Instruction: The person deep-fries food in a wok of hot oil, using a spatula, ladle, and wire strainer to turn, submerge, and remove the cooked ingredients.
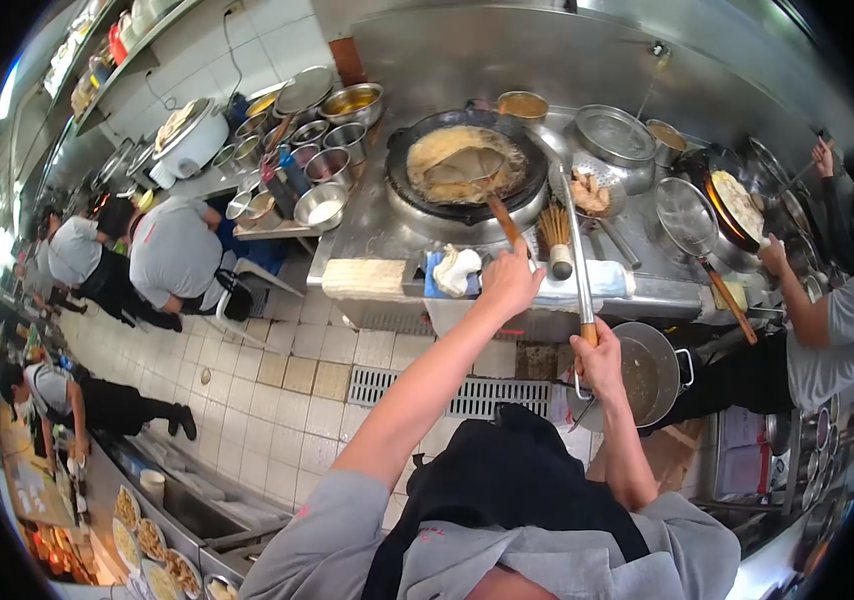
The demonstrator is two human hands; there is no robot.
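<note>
My left hand (511, 284) is closed on the wooden handle of a wire strainer (465, 168), whose mesh lies in the bubbling oil of a large black wok (399, 180). In my right hand (600, 362) is the wooden grip of a long metal ladle (577, 240), which slants up past the wok's right side. Between the two tools stands a bamboo brush (555, 235). Fried pieces (589, 192) sit in a perforated strainer to the right. A crumpled white cloth (458, 270) rests on the counter edge beside my left hand.
Metal bowls and pots (329, 166) crowd the left counter. A large pot (649, 372) stands below my right hand. At the right, a co-worker (827, 330) tends another wok (737, 208). Several people work at the left. A floor grate (487, 396) lies below the stove.
</note>
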